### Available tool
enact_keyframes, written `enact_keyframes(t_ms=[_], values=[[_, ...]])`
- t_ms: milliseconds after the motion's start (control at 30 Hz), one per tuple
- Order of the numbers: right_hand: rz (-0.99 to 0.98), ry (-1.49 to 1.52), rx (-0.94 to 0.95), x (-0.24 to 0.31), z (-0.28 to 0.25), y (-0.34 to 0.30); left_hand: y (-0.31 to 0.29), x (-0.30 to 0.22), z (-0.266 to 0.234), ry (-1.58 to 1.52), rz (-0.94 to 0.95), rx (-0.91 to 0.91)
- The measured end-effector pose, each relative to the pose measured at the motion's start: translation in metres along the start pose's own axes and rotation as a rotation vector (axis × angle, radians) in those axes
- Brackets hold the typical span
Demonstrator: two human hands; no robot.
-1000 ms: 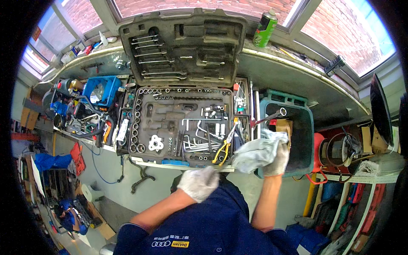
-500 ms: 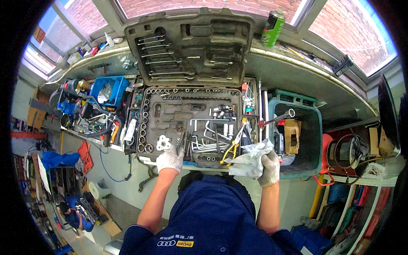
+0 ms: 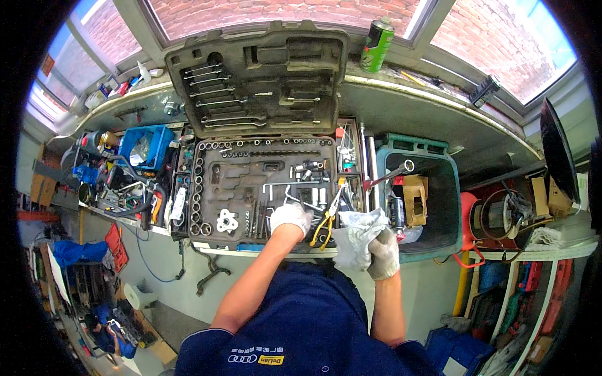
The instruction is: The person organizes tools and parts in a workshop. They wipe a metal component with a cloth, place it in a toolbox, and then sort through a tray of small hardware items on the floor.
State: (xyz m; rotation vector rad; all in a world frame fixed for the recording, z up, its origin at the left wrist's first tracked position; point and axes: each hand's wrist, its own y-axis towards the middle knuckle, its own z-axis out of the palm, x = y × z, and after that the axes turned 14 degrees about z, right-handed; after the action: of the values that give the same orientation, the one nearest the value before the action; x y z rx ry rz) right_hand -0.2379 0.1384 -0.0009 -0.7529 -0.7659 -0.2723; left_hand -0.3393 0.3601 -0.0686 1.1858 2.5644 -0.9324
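My left hand (image 3: 291, 219), in a white work glove, reaches into the lower middle of an open tool case (image 3: 216, 188). Its fingers curl down among L-shaped hex keys (image 3: 276, 184); what lies under them is hidden. Just left of this hand stand several dark bits (image 3: 258, 216), and farther left rests a white lobed part (image 3: 227, 221). My right hand (image 3: 384, 254), gloved too, is closed on a crumpled pale grey cloth (image 3: 359, 237) at the case's right front corner. Pliers with yellow handles (image 3: 327, 224) lie between my hands.
Wrenches (image 3: 219, 101) sit in the raised lid. A green bin (image 3: 442, 235) holding a cardboard box (image 3: 415, 199) stands right of the case. At left are a blue basket (image 3: 147, 145) and mixed tools. A green spray can (image 3: 377, 45) stands on the sill.
My left hand has moved right, from the dark bits beside the white lobed part to the hex keys. The right hand still holds the cloth. The whole view has shifted slightly.
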Motion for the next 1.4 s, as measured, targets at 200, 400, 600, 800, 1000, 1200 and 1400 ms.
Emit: enact_keyframes(t_ms=[200,400,600,800,1000,1200,1400], values=[[0.018,-0.099,-0.054,0.003,0.011,0.004,-0.019,0.002,-0.009,-0.046,0.034,-0.104],[0.042,-0.254,0.017,-0.006,0.017,0.016,-0.110,-0.042,-0.049,-0.133,0.530,-0.204],[0.068,-0.311,-0.070,0.003,0.034,0.011,-0.119,-0.035,-0.003,-0.168,0.708,-0.541],[-0.034,-0.754,-0.033,0.021,0.038,0.000,-0.109,-0.011,0.004,-0.691,0.774,-0.152],[-0.005,-0.394,-0.184,0.034,0.045,-0.001,-0.148,-0.039,-0.045,-0.006,0.713,-0.565],[-0.060,-0.493,-0.169,0.018,0.056,-0.005,-0.142,-0.041,-0.035,-0.047,0.736,-0.603],[-0.041,-0.453,-0.221,0.045,0.054,-0.015,-0.143,-0.038,-0.039,-0.285,0.746,-0.595]])
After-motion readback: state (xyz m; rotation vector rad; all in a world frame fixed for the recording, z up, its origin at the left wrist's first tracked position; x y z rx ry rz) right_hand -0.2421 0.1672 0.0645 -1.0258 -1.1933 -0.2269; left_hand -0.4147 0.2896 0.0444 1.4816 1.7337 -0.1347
